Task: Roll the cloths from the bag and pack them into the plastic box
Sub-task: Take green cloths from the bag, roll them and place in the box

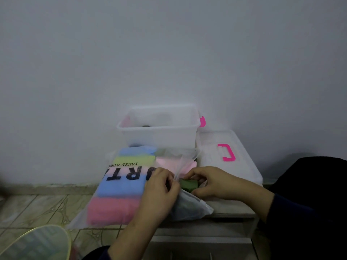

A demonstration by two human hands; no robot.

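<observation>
The bag (120,190) is lying along the cabinet top's (225,207) left edge, still showing blue, pink and green cloths inside; the left hand (159,186) is pinching its open mouth; the right hand (208,182) is curling round a green cloth (188,184) there; the plastic box (159,134) at the back edge is looking nearly empty, so most packing remains, I judge; its lid (231,152) is lying just beside.

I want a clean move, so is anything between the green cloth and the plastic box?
Yes. The green cloth, gripped by the right hand, sits at the bag mouth, whose edge the left hand pinches. The bag's far end with pink cloth lies before the plastic box. The box is open.
</observation>
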